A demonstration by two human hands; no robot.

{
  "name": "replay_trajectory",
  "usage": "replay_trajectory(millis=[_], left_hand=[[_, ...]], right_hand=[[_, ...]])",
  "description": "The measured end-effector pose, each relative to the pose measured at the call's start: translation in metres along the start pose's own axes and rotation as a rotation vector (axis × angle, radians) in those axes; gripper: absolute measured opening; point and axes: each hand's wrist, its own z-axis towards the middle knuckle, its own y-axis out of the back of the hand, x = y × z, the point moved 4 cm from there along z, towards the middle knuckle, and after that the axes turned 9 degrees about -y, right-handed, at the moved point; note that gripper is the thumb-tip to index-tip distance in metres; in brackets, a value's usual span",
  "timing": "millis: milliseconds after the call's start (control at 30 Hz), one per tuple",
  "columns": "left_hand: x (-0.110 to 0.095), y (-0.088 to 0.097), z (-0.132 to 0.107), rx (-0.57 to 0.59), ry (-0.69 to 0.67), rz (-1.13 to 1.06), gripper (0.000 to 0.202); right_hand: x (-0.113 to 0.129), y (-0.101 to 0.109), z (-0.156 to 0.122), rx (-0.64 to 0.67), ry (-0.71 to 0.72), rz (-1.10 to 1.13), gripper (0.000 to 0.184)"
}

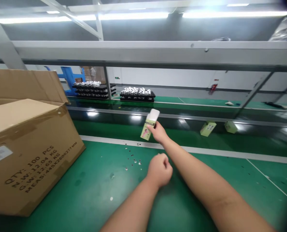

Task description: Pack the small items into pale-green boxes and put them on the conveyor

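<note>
My right hand (158,132) reaches forward over the white strip at the bench edge, gripping a pale green printed carton (146,131). A white end piece (154,115) sits at the carton's top, and my fingers hide part of its side. My left hand (160,170) is a closed fist above the green bench mat (97,190), close to a scatter of small dark and white bits (132,159). It touches no carton, and nothing shows inside it.
A large open cardboard shipping box (30,151) with printed QTY and weight text stands at left. Two pale green cartons (208,129) (231,127) lie on the green conveyor belt (182,141). Stacked black trays of white-and-black items (92,90) (137,95) stand beyond a metal rail (158,51).
</note>
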Motion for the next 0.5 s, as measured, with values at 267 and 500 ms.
replay_trajectory(millis=[267, 500], left_hand=[[-0.001, 0.012, 0.008, -0.168, -0.074, -0.078, 0.061], [0.008, 0.006, 0.004, -0.129, 0.153, -0.360, 0.067]], right_hand=[[-0.043, 0.039, -0.108, 0.235, 0.056, 0.342, 0.047], [-0.031, 0.005, -0.122, 0.143, -0.296, 0.737, 0.064]])
